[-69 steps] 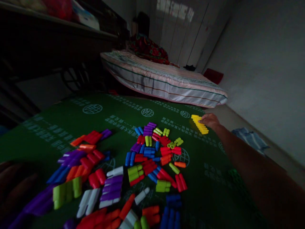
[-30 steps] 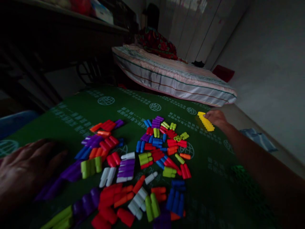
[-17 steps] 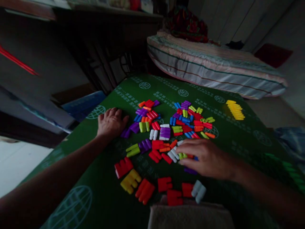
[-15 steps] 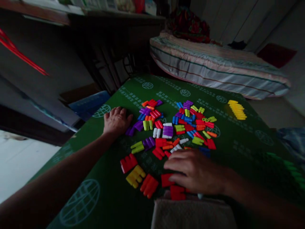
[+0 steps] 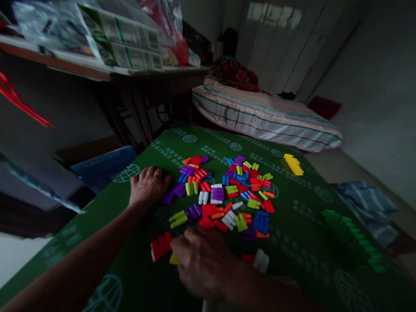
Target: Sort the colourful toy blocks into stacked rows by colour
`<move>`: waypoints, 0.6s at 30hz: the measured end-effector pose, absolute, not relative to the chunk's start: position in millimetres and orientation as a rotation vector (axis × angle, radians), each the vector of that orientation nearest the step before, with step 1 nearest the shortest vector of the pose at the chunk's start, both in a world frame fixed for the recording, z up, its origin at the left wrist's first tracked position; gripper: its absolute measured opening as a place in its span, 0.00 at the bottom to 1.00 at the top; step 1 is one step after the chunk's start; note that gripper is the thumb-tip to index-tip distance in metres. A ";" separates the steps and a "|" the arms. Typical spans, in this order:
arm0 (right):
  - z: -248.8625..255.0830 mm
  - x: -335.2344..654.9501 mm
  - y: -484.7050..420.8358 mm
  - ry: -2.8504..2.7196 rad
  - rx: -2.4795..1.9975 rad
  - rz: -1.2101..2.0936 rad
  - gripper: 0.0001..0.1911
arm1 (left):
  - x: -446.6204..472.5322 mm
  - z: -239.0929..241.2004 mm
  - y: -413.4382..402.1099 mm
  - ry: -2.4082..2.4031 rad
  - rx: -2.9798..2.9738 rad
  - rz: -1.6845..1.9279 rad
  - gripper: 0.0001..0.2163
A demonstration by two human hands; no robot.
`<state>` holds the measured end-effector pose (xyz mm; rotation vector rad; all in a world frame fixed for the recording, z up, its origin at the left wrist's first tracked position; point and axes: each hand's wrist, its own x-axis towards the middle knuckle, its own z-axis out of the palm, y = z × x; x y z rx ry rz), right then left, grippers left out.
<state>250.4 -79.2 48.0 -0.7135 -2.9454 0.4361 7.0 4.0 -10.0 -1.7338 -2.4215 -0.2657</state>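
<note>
Loose plastic blocks (image 5: 227, 195) in red, blue, purple, green, orange and white lie scattered on a green printed mat (image 5: 302, 216). My left hand (image 5: 147, 186) lies flat on the mat at the pile's left edge, fingers stretched out, next to purple blocks. My right hand (image 5: 201, 260) is near the front, its fingers curled down over a yellow block (image 5: 174, 259) of which only a corner shows. Just left of it is a red block (image 5: 160, 246), and to its right a white block (image 5: 261, 260). A joined yellow row (image 5: 293, 164) lies at the far right of the mat.
A long joined green row (image 5: 351, 236) lies near the mat's right edge. A striped mattress (image 5: 266, 117) is behind the mat. At the left stand a dark table with boxes (image 5: 123, 39) and a blue bin (image 5: 100, 162). A blue cloth (image 5: 367, 208) lies on the floor.
My right hand left the yellow row, came back across the pile to the front and moved left onto the yellow block. My left hand settled flat beside the pile.
</note>
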 end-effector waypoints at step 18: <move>4.4 491.5 -18.9 -2.534 -1.838 0.417 0.32 | 7.8 2.5 10.2 -2.499 -1.778 -0.161 0.30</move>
